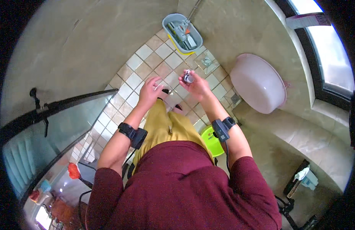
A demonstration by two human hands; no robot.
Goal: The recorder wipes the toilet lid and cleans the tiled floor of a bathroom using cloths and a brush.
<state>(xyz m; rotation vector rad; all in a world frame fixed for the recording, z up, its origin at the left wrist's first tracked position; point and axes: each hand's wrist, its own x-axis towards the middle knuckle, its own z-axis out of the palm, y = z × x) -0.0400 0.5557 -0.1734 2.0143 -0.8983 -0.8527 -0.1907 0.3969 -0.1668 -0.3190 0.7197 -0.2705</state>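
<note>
In front of me, over the tiled floor (162,63), my right hand (199,87) is closed around a small silvery-grey cylindrical fitting (188,78). The thumb and fingers grip its sides, and a round end faces up. It is too small to tell its exact kind. My left hand (148,93) hovers a short way to the left, apart from the fitting. Its fingers are loosely bent and spread, with nothing visible between them. Both forearms wear a dark strapped device.
A grey mop bucket (166,20) with a yellow handle stands in the far corner near a floor drain (206,61). A pale pink tub (258,84) leans against the right wall. By my right leg sits a green basin (211,145). A glass door (70,115) bounds the left.
</note>
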